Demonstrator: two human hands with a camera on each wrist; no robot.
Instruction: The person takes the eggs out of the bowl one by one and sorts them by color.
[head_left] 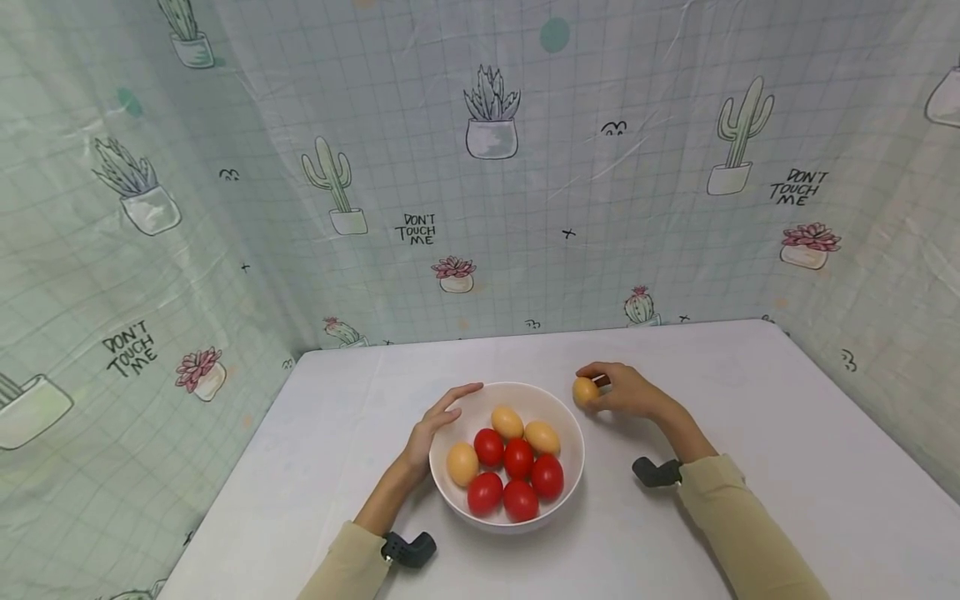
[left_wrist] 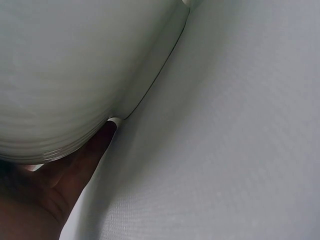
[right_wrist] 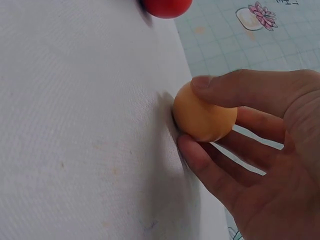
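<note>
Eight eggs (head_left: 518,458) sit in the lower-centre bowl (head_left: 567,442), gripped by the left hand (head_left: 429,428), probably for steadiness, while the right hand (head_left: 626,392) pinches an orange egg (head_left: 584,391).

Bowl (head_left: 573,437): smooth white plastic by the look of it, soft gloss inside
Red eggs (head_left: 518,459): super smooth, plasticky, properly glossy
Yellow egg (right_wrist: 205,117): smooth too, but more satin — only a faint sheen
Tabletop (right_wrist: 90,125): matt, fine cloth-like weave up close
Backdrop (head_left: 420,100): thin printed sheet, creased, slightly shiny — fabric or plastic, can't tell
Sleeves (head_left: 750,525): matt cloth
Wrist mounts (head_left: 656,472): dark, plastic-looking
</note>
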